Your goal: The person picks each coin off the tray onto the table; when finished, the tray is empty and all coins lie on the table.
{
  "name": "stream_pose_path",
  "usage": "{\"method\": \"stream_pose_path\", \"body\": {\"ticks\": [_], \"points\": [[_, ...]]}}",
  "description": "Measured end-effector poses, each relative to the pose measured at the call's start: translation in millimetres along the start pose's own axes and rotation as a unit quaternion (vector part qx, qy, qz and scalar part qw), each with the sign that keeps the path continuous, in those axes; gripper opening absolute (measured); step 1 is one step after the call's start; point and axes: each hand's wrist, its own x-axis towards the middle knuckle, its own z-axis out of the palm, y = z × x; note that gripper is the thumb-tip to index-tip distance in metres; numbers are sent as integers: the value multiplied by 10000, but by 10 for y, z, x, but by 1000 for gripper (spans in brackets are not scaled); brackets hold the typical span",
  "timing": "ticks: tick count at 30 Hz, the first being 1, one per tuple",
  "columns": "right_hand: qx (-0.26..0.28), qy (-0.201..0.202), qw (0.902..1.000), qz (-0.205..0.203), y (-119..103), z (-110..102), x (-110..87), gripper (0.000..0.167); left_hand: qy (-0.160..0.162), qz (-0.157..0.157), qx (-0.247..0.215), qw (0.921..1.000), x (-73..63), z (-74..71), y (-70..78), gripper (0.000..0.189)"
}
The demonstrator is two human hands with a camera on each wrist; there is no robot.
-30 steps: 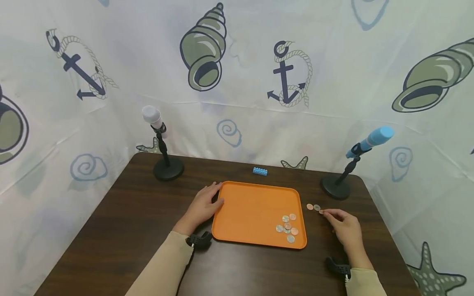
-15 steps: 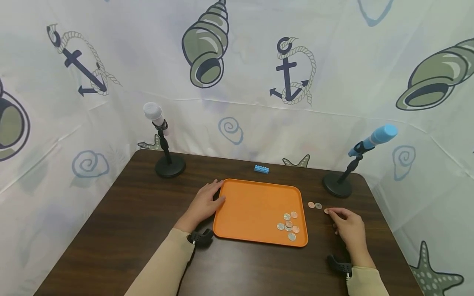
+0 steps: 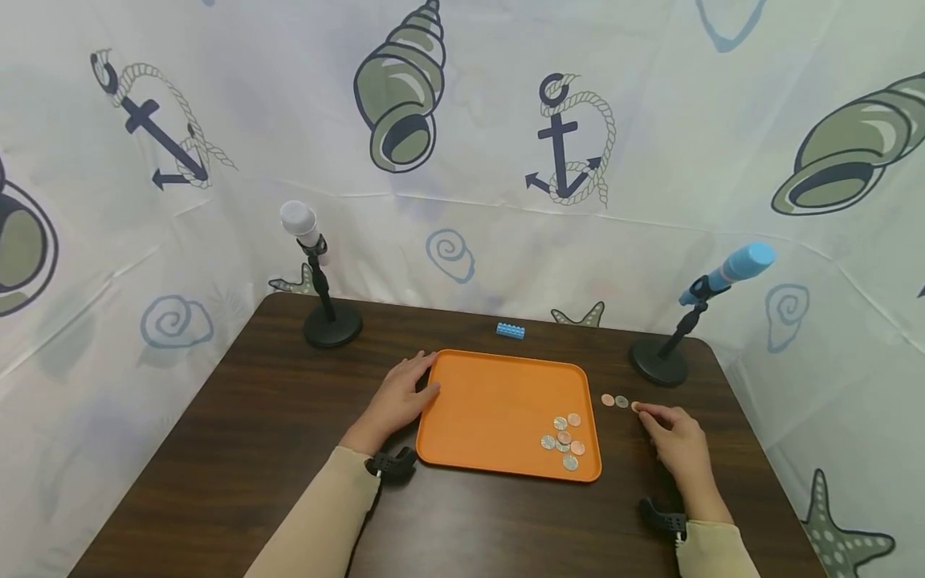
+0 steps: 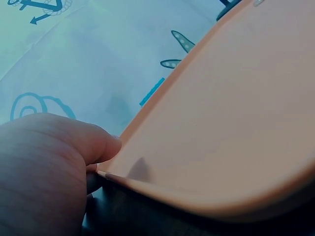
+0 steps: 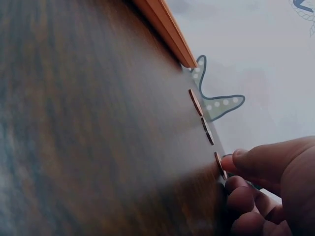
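Note:
The left hand (image 3: 396,401) holds the left edge of an orange tray (image 3: 499,385); in the left wrist view the thumb (image 4: 106,142) lies over the rim and a finger shows on its outer side. Right of the tray, the right hand (image 3: 679,441) pinches a copper-coloured coin (image 5: 220,164) at the tabletop, partly covering it. Two more coins lie in a row to its left: a silver-coloured coin (image 3: 621,401) close by, then a copper-coloured coin (image 3: 608,400). Several copper and silver coins (image 3: 570,463) are clustered in the tray's right part, some overlapping.
A blue toy brick (image 3: 510,330) lies behind the tray on the dark wooden table (image 3: 289,417). A black stand (image 3: 332,325) with a white-topped piece is at the back left; another stand (image 3: 659,361) carries a blue cylinder (image 3: 747,261) at the back right.
The right hand has slid the pinched coin to the right, away from the silver-coloured coin, then slightly back toward the row. The left hand stays on the tray. The head view has shifted slightly.

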Motion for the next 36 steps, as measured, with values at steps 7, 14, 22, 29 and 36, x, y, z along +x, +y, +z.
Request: {"method": "stream_pose_path", "body": {"ticks": [7, 14, 22, 29, 36], "points": [[-173, 78, 9991, -391, 10, 4, 1, 33, -10, 3, 3, 10000, 0, -3, 15, 67], [-69, -23, 9995, -319, 25, 15, 18, 35, 18, 21, 7, 10000, 14, 0, 8, 66], [358, 8, 9993, -47, 82, 46, 20, 37, -7, -45, -44, 10000, 3, 0, 24, 66], [1281, 116, 9912, 306, 61, 30, -46, 37, -101, -114, -149, 9998, 1, 1, 16, 66], [733, -492, 9924, -855, -404, -23, -199, 24, -45, -91, -119, 9999, -3, -22, -1, 65]]}}
